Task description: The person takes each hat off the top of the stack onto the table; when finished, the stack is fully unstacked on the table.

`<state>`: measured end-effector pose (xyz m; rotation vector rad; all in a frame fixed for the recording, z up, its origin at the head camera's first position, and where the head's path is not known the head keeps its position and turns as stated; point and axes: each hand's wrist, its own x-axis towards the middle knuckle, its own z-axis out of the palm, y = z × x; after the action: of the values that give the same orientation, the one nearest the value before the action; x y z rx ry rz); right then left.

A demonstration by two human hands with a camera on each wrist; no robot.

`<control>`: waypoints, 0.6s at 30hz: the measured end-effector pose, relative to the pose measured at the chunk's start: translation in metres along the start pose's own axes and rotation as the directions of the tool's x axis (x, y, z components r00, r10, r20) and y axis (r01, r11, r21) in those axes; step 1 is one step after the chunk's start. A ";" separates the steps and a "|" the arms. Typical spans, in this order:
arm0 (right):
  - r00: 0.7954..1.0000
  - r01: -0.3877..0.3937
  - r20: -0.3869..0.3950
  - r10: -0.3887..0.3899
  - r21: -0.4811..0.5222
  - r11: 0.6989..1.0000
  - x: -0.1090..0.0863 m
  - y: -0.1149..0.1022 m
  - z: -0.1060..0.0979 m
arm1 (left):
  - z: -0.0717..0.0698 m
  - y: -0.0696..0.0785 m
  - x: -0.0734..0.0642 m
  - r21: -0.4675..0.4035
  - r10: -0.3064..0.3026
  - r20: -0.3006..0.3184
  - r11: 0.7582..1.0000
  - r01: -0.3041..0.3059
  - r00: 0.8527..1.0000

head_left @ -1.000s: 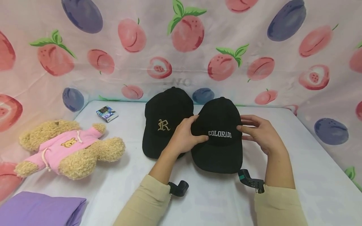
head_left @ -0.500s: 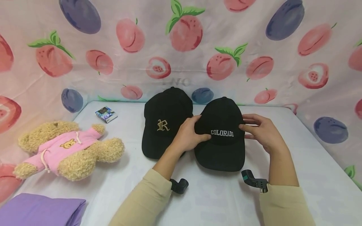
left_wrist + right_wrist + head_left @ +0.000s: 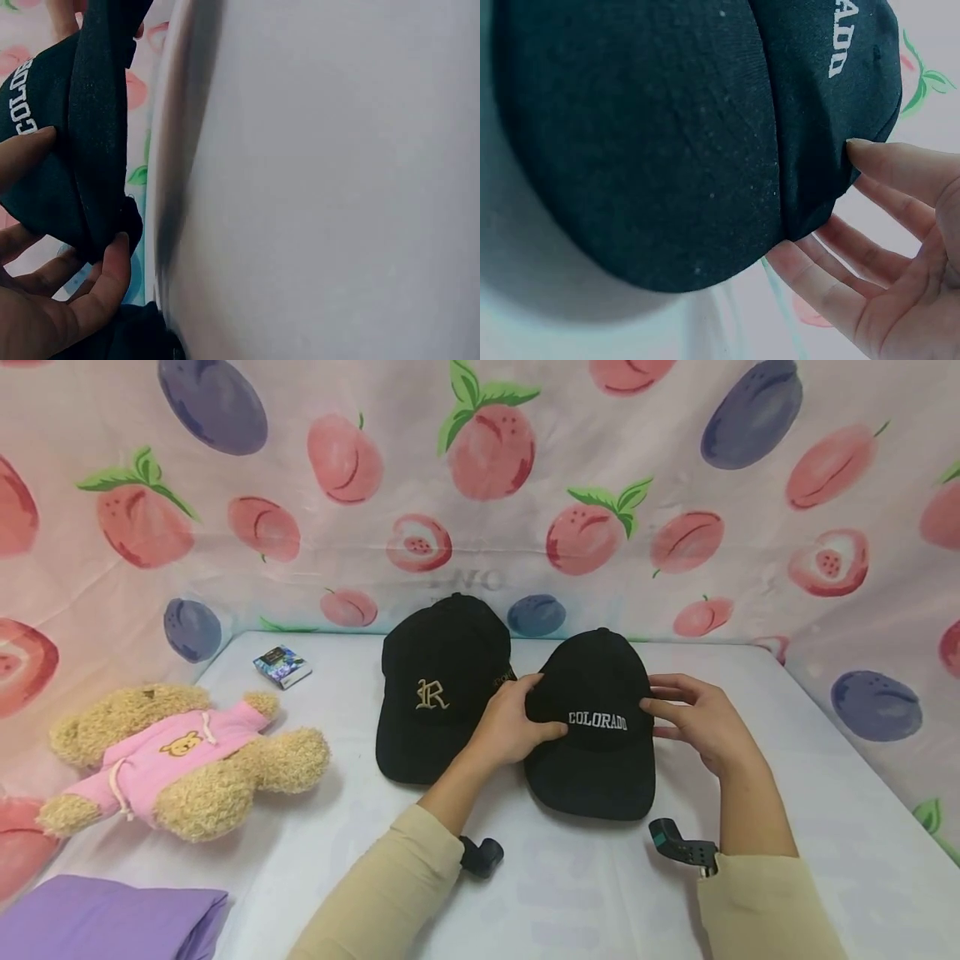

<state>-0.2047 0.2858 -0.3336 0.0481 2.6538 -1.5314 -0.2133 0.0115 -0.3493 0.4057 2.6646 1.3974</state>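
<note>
Both hands hold a black baseball cap with white COLORADO lettering point(image 3: 596, 681), its brim toward me and close over the white table. My left hand point(image 3: 506, 722) grips the cap's left side, thumb on the front panel beside the lettering and fingers around the edge, as the left wrist view confirms. On the other side, my right hand point(image 3: 697, 718) pinches the cap, its thumb point(image 3: 892, 161) on the crown and its fingers behind the lower edge. Directly left stands a second black baseball cap with a gold R point(image 3: 442, 652), partly hidden behind my left hand and forearm.
A teddy bear in a pink hoodie point(image 3: 180, 752) lies at the left of the white table point(image 3: 570, 893). Behind it is a small blue-patterned box point(image 3: 282, 667). Folded purple cloth point(image 3: 112, 918) lies at the front left. A fruit-print curtain point(image 3: 480, 552) hangs behind.
The COLORADO cap has shifted right, away from the R cap, with both hands moving along with it. Gold lettering on the R cap's side has come into view.
</note>
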 end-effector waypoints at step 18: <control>0.999 -0.028 -0.022 0.028 0.009 1.000 0.002 0.016 -0.007 | 0.018 0.005 0.010 -0.004 -0.004 0.000 1.000 0.004 1.000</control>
<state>-0.2061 0.3001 -0.3435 0.1027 2.6522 -1.5431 -0.2179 0.0314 -0.3556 0.4008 2.6604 1.4014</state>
